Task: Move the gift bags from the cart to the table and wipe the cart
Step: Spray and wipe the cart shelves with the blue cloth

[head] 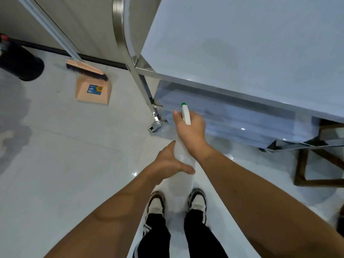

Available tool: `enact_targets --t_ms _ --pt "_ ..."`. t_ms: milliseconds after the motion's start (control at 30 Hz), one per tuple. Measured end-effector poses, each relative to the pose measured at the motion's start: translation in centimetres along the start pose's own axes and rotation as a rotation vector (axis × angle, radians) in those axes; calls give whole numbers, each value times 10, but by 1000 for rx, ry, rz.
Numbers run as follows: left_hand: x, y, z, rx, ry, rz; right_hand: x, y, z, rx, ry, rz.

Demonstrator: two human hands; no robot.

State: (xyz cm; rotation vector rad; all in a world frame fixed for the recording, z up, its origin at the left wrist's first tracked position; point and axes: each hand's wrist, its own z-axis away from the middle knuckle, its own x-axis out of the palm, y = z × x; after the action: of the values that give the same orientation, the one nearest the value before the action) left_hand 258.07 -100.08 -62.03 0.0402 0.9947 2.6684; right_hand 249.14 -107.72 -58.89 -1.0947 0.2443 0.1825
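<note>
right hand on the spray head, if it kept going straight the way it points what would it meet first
Probably the cart's lower shelf: the right hand holds the spray bottle at its nozzle, which points up-frame towards that shelf. Depth is unclear, so the gap cannot be judged.

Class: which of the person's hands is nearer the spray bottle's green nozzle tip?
Right. The right hand grips the spray head just behind the green nozzle tip; the left hand holds the bottle body lower down.
</note>
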Motion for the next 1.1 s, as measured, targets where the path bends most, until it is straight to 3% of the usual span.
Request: enact_targets --t_ms 433,567,733,1100 --pt "-23 -52 -100 164 128 -8 66 60 -61 -123 257 49" --pt "-27 -56 -107 171 117 -72 64 65 -66 -97 336 136" --pt "-27 -59 -112 162 94 -93 64 72 -73 -88 291 91" --pt "7 -21 -146 173 22 -205 14 81 -109 -31 414 19"
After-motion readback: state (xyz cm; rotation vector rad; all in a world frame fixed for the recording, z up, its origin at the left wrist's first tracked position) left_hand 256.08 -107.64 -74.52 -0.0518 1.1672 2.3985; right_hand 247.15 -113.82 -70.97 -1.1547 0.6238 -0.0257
